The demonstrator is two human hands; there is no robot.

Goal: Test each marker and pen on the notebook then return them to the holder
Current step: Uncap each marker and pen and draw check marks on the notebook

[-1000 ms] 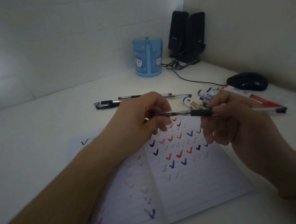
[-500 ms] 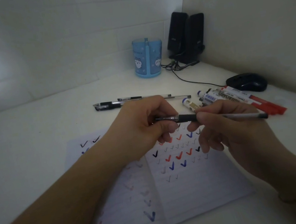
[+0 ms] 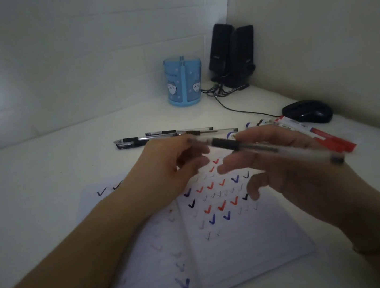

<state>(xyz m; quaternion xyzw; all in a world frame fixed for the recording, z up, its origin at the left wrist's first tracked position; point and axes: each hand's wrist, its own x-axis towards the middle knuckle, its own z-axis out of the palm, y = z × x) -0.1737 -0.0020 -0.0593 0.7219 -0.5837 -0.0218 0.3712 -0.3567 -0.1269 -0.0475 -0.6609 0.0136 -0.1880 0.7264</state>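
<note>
Gripping pen (image 3: pixel 258 146) in right hand (image 3: pixel 293 167) above notebook (image 3: pixel 223 242), left hand (image 3: pixel 175 168) pinching its tip end, blurred.

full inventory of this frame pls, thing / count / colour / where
Open lined paper notebook: 1, white with red, blue and black ticks, near middle of desk.
Clear plastic pen with black grip: 1, held above the notebook.
Clear pens with black grips lying loose: at least 2, behind the hands.
White markers with red caps: several, exact count unclear, right of the notebook.
Blue translucent plastic holder: 1, back of desk.
Black speakers: 2, back corner, cable trailing.
Black computer mouse: 1, far right.
White desk: 1, under everything.
Left hand: fingers curled at the pen's tip end, blurred.
Right hand: grips the pen's barrel.
</note>
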